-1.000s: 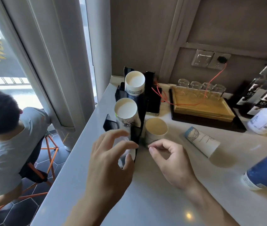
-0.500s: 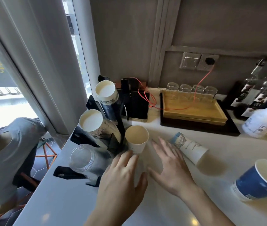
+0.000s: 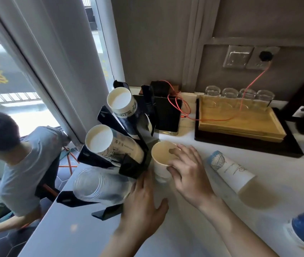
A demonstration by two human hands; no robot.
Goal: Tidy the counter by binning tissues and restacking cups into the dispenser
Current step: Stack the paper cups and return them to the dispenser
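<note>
Dispenser point(image 3: 128, 145) left of the grip holds three tilted stacks: two of white paper cups point(image 3: 108, 143) above, one of clear plastic cups point(image 3: 99, 184) lowest. Right hand point(image 3: 188, 169) pinches the rim of an upright, empty cream cup point(image 3: 161, 164) just beside the dispenser, fingertips inside, thumb outside. Left hand point(image 3: 143, 206) lies spread and empty below it, fingertips by the dispenser base; a printed white cup point(image 3: 231, 171) lies tipped to the grip's right.
</note>
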